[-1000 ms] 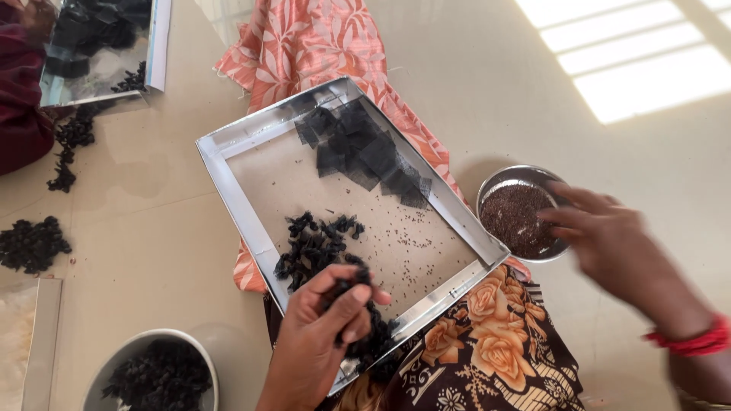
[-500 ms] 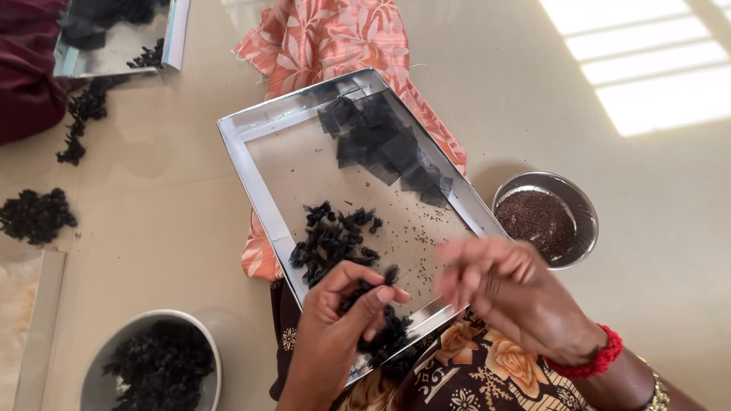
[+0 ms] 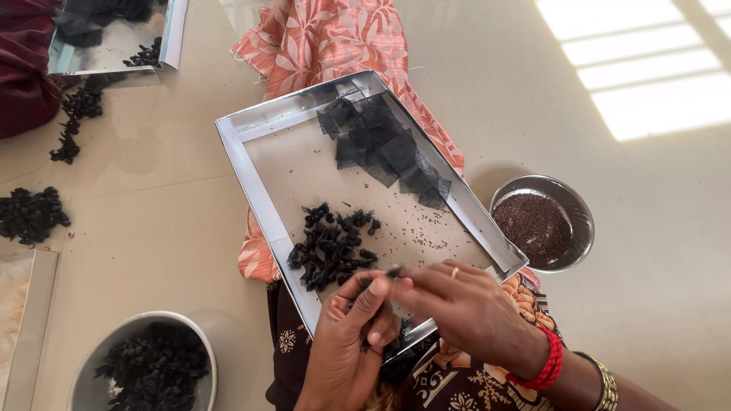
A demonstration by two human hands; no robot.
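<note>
A shiny metal tray rests on my lap. On it lie a heap of small black dried pieces, scattered tiny seeds and several black mesh squares at its far end. My left hand and my right hand meet over the tray's near edge. Together their fingertips pinch one small black piece. A red thread bangle and a gold bangle sit on my right wrist.
A steel bowl of dark seeds stands right of the tray. A grey bowl of black pieces sits at the lower left. Loose black piles lie on the floor at left. Another metal tray lies at the top left.
My right hand came back from the seed bowl to the tray's near edge and joined my left hand on a black piece. The view shifted slightly.
</note>
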